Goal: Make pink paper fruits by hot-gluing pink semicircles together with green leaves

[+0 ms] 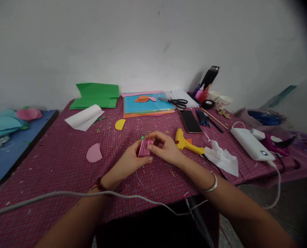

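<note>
Between my two hands is a small bundle of layered pink paper [145,148], its many edges facing me. My left hand [132,156] grips it from the left side, thumb below. From the right, my right hand [164,146] pinches its other side with thumb and fingers. A bit of green shows at the top of the bundle. To the left on the checked cloth lie a pink paper piece [93,153] with a rounded edge and a yellow paper half-round [120,124]. A yellow glue gun [189,143] rests just right of my right hand.
Green paper [98,96], blue sheets [143,103] and black scissors [178,102] lie at the back. Rightward are a phone [190,121], crumpled tissue [222,158] and a white power bank [250,144]. A white cable [132,196] runs across my forearms. Paper scraps dot the cloth.
</note>
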Demonstrator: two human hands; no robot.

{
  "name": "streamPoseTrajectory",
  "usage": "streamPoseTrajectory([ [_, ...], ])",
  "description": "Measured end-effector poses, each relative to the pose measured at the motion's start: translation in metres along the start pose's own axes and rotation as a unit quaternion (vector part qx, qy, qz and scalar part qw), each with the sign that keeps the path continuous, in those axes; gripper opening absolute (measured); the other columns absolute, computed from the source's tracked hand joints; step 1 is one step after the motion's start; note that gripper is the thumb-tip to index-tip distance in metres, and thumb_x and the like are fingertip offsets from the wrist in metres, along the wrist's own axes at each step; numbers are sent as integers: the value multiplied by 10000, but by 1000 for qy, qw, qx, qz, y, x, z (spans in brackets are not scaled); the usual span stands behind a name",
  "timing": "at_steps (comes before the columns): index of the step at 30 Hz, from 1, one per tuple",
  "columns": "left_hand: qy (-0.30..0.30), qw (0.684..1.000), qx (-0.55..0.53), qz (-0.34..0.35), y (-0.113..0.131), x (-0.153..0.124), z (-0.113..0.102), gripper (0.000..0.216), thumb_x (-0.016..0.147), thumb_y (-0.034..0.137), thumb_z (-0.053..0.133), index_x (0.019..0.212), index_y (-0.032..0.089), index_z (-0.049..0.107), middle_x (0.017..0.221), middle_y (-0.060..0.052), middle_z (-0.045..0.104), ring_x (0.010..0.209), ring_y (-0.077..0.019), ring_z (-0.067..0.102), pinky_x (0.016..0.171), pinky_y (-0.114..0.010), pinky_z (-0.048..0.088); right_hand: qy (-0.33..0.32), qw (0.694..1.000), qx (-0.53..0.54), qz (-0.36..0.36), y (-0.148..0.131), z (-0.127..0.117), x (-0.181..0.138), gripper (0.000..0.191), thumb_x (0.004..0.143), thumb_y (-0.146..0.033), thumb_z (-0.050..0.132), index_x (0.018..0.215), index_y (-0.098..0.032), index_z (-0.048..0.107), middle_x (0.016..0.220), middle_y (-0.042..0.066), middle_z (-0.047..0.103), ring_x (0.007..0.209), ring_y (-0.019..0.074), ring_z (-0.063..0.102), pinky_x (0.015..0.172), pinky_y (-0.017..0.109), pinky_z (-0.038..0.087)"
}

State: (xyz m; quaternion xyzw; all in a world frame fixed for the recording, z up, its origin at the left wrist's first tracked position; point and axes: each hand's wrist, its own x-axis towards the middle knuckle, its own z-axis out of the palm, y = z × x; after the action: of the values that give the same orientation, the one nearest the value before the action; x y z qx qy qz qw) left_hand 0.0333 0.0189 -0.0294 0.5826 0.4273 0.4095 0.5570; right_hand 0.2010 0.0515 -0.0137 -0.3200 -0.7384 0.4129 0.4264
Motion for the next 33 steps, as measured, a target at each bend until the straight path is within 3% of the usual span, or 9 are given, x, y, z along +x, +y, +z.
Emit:
streamPoseTrajectory([
  [9, -16, 989, -142, -40, 6, -2, 5, 436, 781, 271, 684, 1192, 195, 560, 1120, -71, 597, 863, -152, 585, 739, -310, 541, 10, 1000, -26, -4, 1, -1, -1, 227, 817, -262, 605, 1034, -198, 599, 845, 21, 641, 721, 148, 558, 648, 286, 441],
  [18, -24, 992, -120, -40, 10, -3, 7, 321, 778, 230, 691, 1066, 163, 567, 910, -6, 583, 756, -108, 553, 702, -272, 516, 10, 999, -43, -1, -4, 0, -2, 233, 782, -214, 616, 1012, -183, 591, 866, 21, 645, 736, 145, 573, 648, 273, 443],
  [25, -17, 991, -126, -45, 9, -2, 8, 335, 750, 225, 708, 1050, 165, 574, 888, -1, 586, 725, -111, 558, 694, -279, 506, 20, 999, -49, 11, -4, 3, -3, 175, 800, -220, 596, 973, -194, 590, 805, 6, 626, 699, 135, 562, 640, 275, 442],
  [33, -20, 984, -167, -51, 5, -3, 6, 397, 794, 304, 686, 1157, 185, 577, 1064, -63, 607, 819, -147, 591, 722, -313, 544, 22, 998, -50, 7, -3, 1, -3, 171, 811, -242, 605, 974, -194, 593, 816, 5, 634, 707, 131, 564, 652, 275, 444],
])
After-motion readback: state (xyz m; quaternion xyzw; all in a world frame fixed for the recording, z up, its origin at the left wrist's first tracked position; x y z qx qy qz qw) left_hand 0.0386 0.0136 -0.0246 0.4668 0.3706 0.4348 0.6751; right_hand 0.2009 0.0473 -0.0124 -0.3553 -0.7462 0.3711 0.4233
